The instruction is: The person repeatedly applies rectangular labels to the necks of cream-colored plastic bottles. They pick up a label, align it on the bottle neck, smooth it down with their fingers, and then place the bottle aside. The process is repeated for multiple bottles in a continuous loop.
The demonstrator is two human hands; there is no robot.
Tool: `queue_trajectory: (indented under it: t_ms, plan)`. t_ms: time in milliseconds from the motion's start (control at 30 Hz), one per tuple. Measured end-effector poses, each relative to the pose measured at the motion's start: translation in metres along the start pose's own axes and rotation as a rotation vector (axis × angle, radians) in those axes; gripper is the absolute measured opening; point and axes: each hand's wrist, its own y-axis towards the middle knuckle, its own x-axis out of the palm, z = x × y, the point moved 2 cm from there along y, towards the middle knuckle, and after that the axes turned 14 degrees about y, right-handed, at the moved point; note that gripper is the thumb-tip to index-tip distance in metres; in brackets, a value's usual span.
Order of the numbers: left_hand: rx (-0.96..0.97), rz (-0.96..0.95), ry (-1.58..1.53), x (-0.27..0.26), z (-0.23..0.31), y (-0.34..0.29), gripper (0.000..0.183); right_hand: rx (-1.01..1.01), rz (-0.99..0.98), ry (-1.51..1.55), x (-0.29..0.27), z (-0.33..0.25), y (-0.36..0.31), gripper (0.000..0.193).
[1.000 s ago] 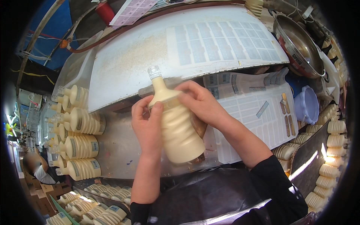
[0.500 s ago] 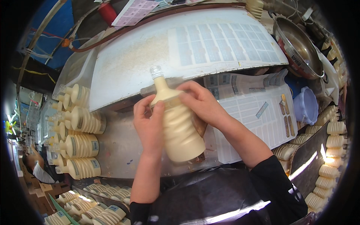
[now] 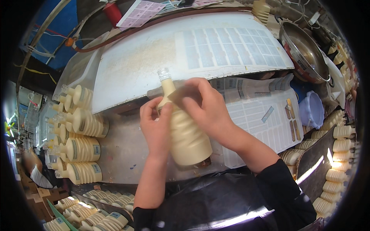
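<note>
A cream bottle [image 3: 189,144] with a ribbed body and clear glass-like neck lies tilted before me, its neck pointing away. My left hand [image 3: 155,121] grips its left shoulder, thumb on top. My right hand [image 3: 206,106] is bent over the right shoulder, pinching a thin brown flat piece [image 3: 178,95] against the base of the neck. What that piece is, I cannot make out. Behind the neck shows a greyish block or support [image 3: 155,93], mostly hidden by the bottle.
Ribbed cream bottles [image 3: 86,150] with labels are stacked at left; more fill crates [image 3: 110,196] at lower left and right. A white board [image 3: 131,73] carries a label sheet [image 3: 231,46]. Another sheet [image 3: 250,134], a lilac bucket [image 3: 311,109] and a metal pan [image 3: 304,46] are at right.
My right hand has shifted and turned over the bottle's shoulder. The brown piece, formerly showing beneath that hand beside the bottle, now lies across the shoulder near the neck. My left hand keeps its grip.
</note>
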Motion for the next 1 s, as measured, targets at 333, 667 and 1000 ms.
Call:
queue_trajectory:
  t_ms: [333,667,1000]
  plan:
    - [0.024,0.008,0.004,0.000,-0.005,0.000,0.031,0.099,0.135,0.262,-0.016,0.040,-0.008,0.033]
    - [0.100,-0.117,-0.113,-0.003,-0.012,-0.002,0.038,-0.697,-0.113,-0.269,-0.008,0.002,-0.029,0.026]
    - [-0.113,-0.174,-0.481,-0.003,-0.017,-0.006,0.034,0.342,-0.081,0.131,-0.017,0.022,-0.006,0.044]
